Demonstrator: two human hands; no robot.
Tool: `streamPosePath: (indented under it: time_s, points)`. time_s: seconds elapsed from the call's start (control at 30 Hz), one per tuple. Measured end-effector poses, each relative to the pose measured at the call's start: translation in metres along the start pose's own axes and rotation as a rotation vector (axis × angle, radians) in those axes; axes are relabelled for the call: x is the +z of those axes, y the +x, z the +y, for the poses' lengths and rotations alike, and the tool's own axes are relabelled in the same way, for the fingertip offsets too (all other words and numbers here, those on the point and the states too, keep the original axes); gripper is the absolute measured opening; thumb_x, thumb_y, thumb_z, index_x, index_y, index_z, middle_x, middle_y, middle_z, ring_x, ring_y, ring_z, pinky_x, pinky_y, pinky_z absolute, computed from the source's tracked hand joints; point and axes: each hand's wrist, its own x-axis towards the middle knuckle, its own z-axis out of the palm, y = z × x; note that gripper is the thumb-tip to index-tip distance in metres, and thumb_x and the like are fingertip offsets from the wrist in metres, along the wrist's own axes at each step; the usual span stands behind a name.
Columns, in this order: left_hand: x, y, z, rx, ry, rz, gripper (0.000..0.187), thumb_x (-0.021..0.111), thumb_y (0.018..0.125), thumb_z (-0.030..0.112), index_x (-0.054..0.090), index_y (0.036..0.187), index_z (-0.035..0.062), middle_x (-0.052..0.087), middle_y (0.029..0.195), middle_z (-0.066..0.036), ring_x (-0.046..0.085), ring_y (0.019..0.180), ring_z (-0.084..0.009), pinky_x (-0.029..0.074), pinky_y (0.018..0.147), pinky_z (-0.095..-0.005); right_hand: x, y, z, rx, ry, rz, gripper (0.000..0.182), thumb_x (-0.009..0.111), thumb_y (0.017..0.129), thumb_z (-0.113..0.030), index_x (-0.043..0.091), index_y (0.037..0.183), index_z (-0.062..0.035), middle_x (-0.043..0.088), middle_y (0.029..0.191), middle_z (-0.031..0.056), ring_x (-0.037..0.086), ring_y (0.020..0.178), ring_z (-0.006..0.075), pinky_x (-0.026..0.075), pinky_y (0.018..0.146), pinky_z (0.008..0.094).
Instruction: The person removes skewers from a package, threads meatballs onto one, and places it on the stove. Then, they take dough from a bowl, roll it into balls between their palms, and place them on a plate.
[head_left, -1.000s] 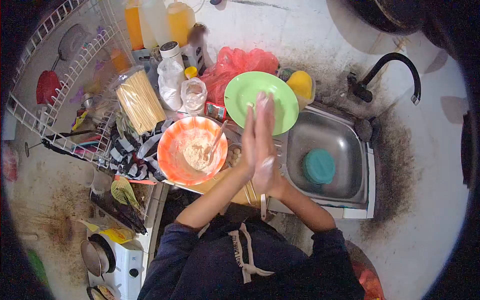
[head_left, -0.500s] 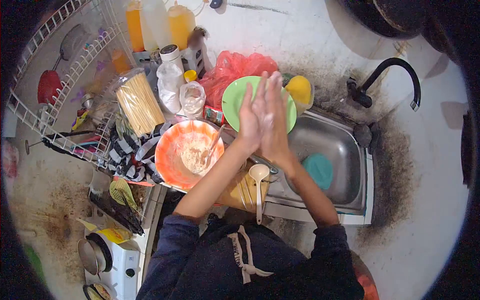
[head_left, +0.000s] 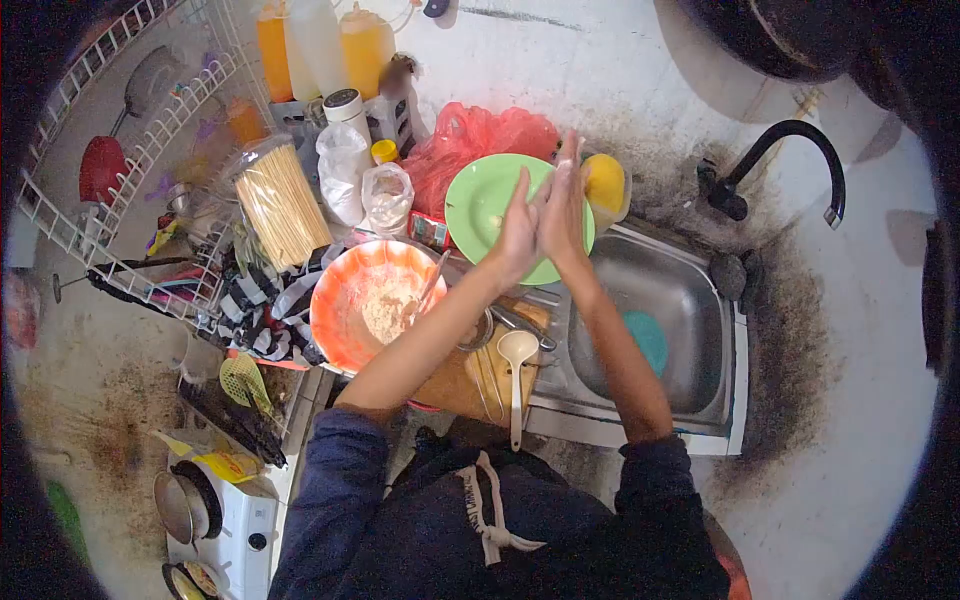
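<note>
Palm against palm, my left hand (head_left: 519, 230) and my right hand (head_left: 564, 215) are pressed together above a green plate (head_left: 470, 205). The fingers of both are stretched out and whitish in places. Whatever may lie between the palms is hidden. A small pale lump (head_left: 496, 220) shows on the plate. Left of my hands, an orange and white bowl (head_left: 333, 290) holds a pale, crumbly, dough-like mix (head_left: 385, 308) with a spoon (head_left: 432, 280) standing in it.
A cream ladle (head_left: 517, 350) and metal tongs (head_left: 487, 380) lie on a wooden board (head_left: 450, 385). To the right is a steel sink (head_left: 690, 290) with a teal item (head_left: 645, 340) under a black tap (head_left: 800, 130). Skewers (head_left: 282, 205) and a red bag (head_left: 470, 140) stand behind.
My hands stay pressed together and have shifted a little to the right and toward me, with the palms sliding against each other. More of the plate shows now.
</note>
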Motion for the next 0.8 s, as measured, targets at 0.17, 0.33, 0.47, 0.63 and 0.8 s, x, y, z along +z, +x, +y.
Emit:
streamPosePath:
  time_s: [0.17, 0.33, 0.47, 0.63, 0.8]
  points:
    - [-0.013, 0.015, -0.015, 0.071, 0.006, 0.156, 0.070, 0.022, 0.093, 0.055, 0.017, 0.142, 0.0043, 0.027, 0.144, -0.008, 0.027, 0.132, -0.0229, 0.018, 0.109, -0.0360, 0.022, -0.017, -0.023, -0.035, -0.183, 0.124, 0.060, 0.016, 0.095, -0.040, 0.010, 0.142, -0.0033, 0.010, 0.149, 0.0156, 0.007, 0.138, 0.0289, 0.001, 0.111, 0.0433]
    - [-0.012, 0.025, 0.027, 0.060, 0.081, 0.161, 0.075, 0.026, 0.090, 0.058, 0.008, 0.142, 0.0065, 0.030, 0.143, -0.012, 0.030, 0.130, -0.0241, 0.020, 0.108, -0.0413, 0.016, -0.024, -0.001, 0.000, -0.037, -0.101, 0.060, 0.013, 0.096, -0.042, 0.007, 0.143, -0.0054, 0.005, 0.150, 0.0130, 0.004, 0.138, 0.0289, -0.002, 0.110, 0.0454]
    - [-0.010, 0.027, 0.047, 0.210, 0.347, 0.225, 0.079, 0.020, 0.091, 0.058, 0.008, 0.141, -0.0022, 0.024, 0.144, -0.019, 0.021, 0.134, -0.0266, 0.009, 0.111, -0.0364, -0.002, -0.011, 0.010, 0.198, -0.022, -0.149, 0.056, 0.008, 0.097, -0.038, 0.011, 0.143, -0.0060, 0.008, 0.150, 0.0129, 0.005, 0.138, 0.0289, 0.000, 0.110, 0.0464]
    - [-0.004, -0.004, 0.092, 0.306, 0.203, 0.221, 0.070, 0.027, 0.093, 0.051, 0.019, 0.139, -0.0018, 0.029, 0.142, -0.017, 0.025, 0.133, -0.0247, 0.014, 0.110, -0.0358, -0.012, 0.005, 0.002, -0.156, -0.118, -0.055, 0.049, 0.026, 0.098, -0.031, 0.026, 0.139, -0.0046, 0.027, 0.143, 0.0143, 0.022, 0.134, 0.0281, 0.017, 0.109, 0.0413]
    - [-0.009, -0.086, 0.128, 0.410, 0.604, 0.277, 0.049, 0.042, 0.091, 0.033, 0.039, 0.130, 0.0021, 0.043, 0.133, -0.012, 0.041, 0.123, -0.0229, 0.024, 0.106, -0.0343, -0.006, -0.013, -0.067, -0.105, 0.029, -0.445, 0.030, 0.053, 0.087, -0.022, 0.057, 0.114, -0.0098, 0.060, 0.108, 0.0091, 0.059, 0.095, 0.0223, 0.046, 0.082, 0.0339]
